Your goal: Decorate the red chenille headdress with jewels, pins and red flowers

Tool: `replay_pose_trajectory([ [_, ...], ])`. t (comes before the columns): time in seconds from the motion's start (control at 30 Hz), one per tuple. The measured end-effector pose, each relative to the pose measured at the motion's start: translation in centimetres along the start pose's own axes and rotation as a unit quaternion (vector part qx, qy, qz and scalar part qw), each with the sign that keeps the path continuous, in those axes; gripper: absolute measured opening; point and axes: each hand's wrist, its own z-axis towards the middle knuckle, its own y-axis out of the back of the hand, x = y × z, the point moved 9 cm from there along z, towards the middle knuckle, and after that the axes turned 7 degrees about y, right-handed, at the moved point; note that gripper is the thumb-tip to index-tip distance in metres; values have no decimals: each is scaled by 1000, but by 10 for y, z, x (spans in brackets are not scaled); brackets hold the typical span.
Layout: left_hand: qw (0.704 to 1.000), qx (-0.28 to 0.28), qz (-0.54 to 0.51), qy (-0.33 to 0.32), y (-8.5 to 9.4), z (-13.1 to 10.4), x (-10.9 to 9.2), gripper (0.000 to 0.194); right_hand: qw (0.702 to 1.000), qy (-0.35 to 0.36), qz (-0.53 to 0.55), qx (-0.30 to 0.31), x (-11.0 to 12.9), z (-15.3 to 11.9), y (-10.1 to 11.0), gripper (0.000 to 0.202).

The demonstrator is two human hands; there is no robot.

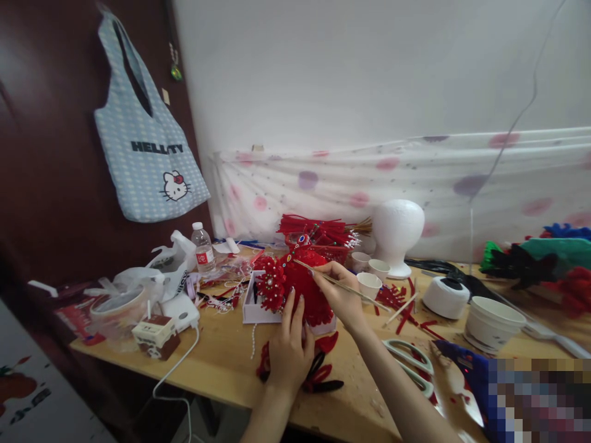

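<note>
A red decorated headpiece point(307, 286) with coloured gems along its top rests on a white box point(252, 312). At its left side is a red flower point(270, 283) dotted with white pearls. My right hand point(339, 292) pinches a thin tan stick point(302, 264), whose far end reaches the gems. What kind of stick it is, I cannot tell. My left hand point(290, 351) has its fingers stretched out, the tips against the headpiece's lower front. Red and black loop-shaped pieces point(321, 375) lie beside and partly under the left hand.
Green-handled scissors point(410, 366), a blue tool point(462, 363) and paper cups point(369, 285) lie to the right. A white foam head point(398, 234) stands behind. A water bottle point(202, 246), plastic bags point(173, 261) and a small carton point(154, 337) with a white cable point(178, 363) crowd the left.
</note>
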Motion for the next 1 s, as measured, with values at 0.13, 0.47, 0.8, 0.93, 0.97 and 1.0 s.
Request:
replay_pose_trajectory([
  [0.13, 1000, -2, -2, -2, 0, 0, 0, 53, 1000, 1, -5, -2, 1, 0, 2, 16],
  [0.47, 1000, 2, 0, 2, 0, -1, 1, 52, 999, 3, -16, 31, 3, -1, -1, 21],
  [0.8, 1000, 5, -6, -1, -1, -1, 1, 54, 996, -20, -86, -4, 6, 0, 10, 42],
  [0.93, 1000, 3, -11, -1, -1, 0, 1, 53, 996, -25, -83, -7, 5, -1, 12, 37],
  [0.97, 1000, 4, -13, -1, 0, 0, 1, 54, 996, -25, -80, -7, 5, -1, 12, 36],
  [1.0, 1000, 4, -14, 0, 0, 0, 1, 54, 997, -25, -77, -7, 4, -1, 12, 35],
])
